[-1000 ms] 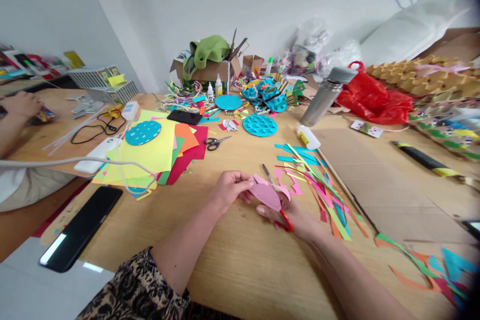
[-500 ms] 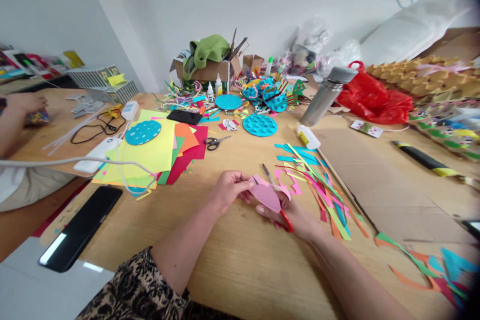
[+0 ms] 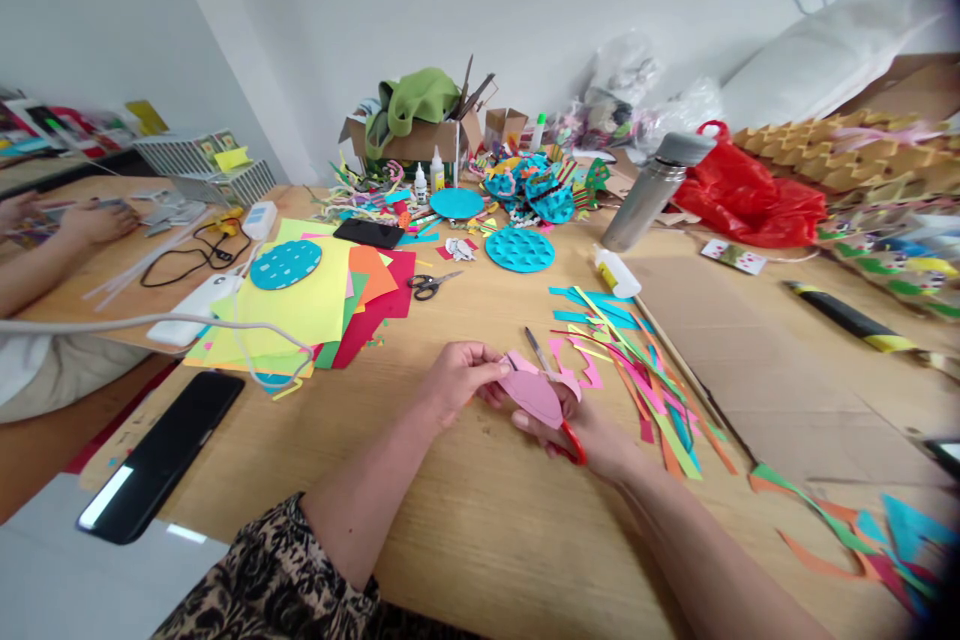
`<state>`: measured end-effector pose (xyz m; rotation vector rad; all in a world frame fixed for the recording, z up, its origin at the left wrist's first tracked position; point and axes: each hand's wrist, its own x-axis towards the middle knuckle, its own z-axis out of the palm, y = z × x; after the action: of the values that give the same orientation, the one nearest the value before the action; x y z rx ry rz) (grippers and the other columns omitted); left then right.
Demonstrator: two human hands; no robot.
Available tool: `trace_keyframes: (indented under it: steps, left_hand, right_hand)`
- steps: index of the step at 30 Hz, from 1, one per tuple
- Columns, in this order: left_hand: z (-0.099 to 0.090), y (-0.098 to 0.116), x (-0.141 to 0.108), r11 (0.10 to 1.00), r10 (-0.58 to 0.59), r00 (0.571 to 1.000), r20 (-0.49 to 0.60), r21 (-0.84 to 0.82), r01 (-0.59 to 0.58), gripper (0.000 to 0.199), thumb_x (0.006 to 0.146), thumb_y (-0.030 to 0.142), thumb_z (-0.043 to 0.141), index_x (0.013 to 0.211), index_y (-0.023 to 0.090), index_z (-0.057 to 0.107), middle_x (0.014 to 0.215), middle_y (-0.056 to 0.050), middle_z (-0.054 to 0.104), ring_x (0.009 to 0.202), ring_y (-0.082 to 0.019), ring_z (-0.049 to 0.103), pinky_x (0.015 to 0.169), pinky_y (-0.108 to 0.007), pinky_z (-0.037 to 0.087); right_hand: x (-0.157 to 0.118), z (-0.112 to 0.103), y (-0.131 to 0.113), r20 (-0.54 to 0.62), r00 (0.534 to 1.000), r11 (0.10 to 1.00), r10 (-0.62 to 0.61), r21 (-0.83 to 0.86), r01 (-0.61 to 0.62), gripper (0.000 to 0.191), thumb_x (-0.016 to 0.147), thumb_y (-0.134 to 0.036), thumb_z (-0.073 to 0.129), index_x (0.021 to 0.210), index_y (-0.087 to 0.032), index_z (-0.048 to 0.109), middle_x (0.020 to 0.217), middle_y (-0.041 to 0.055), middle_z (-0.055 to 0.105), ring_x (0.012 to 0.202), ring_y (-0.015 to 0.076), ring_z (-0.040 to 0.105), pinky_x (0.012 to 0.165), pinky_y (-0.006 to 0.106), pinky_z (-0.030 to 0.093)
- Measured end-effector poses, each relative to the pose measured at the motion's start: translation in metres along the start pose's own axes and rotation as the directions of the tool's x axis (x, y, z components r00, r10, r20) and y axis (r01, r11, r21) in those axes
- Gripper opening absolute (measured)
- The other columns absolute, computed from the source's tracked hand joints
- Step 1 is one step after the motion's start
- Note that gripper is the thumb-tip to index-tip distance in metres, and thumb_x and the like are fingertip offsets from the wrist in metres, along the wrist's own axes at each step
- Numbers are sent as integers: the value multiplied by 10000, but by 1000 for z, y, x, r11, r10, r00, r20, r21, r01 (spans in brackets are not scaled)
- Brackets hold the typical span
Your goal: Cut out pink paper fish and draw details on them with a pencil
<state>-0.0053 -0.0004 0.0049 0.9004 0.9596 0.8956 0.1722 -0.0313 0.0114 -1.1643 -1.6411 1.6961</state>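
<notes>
Pinched between the fingers of my left hand [image 3: 469,382] is a pink piece of paper [image 3: 534,396] with a curved outline drawn on it. My right hand [image 3: 581,430] is closed on red-handled scissors [image 3: 573,442], whose blades reach up past the paper's right side. A narrow pink offcut curls over the right fingers. Pink paper scraps [image 3: 577,365] lie just beyond the scissors. To their right is a heap of coloured paper strips [image 3: 664,375]. Black-handled scissors [image 3: 429,285] rest on the table farther back.
Coloured paper sheets [image 3: 300,320] and a black phone [image 3: 161,455] lie at left. A white cable [image 3: 150,326] crosses there. Blue discs [image 3: 520,250], a steel bottle [image 3: 651,192], a glue bottle [image 3: 616,274] and cardboard [image 3: 750,360] stand or lie behind and right. Another person's hands [image 3: 94,220] are at far left.
My hands, the pink paper and the red scissors have hardly moved. At far left, the other person's hands have shifted, and both now show.
</notes>
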Motion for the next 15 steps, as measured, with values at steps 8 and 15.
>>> trace_keyframes:
  steps: [8,15]
  left_hand:
    - [1,1,-1,999,-6,1000,-16,-43,5,315,556,337,824,681,122,631,607,-29,653,487,-115,578,468,-230,493]
    - [3,0,-1,994,-26,999,-22,-108,24,356,535,360,847,680,126,622,638,-29,643,540,-115,574,505,-228,482]
  right_hand:
    - [2,0,4,2,1000,1000,-25,-4,25,377,666,-482,816,833,-184,657,547,-63,441,426,69,350,386,205,328]
    - [4,5,8,-105,993,999,-46,6,47,445,618,-476,844,654,-205,492,576,-57,435,426,69,358,380,218,300]
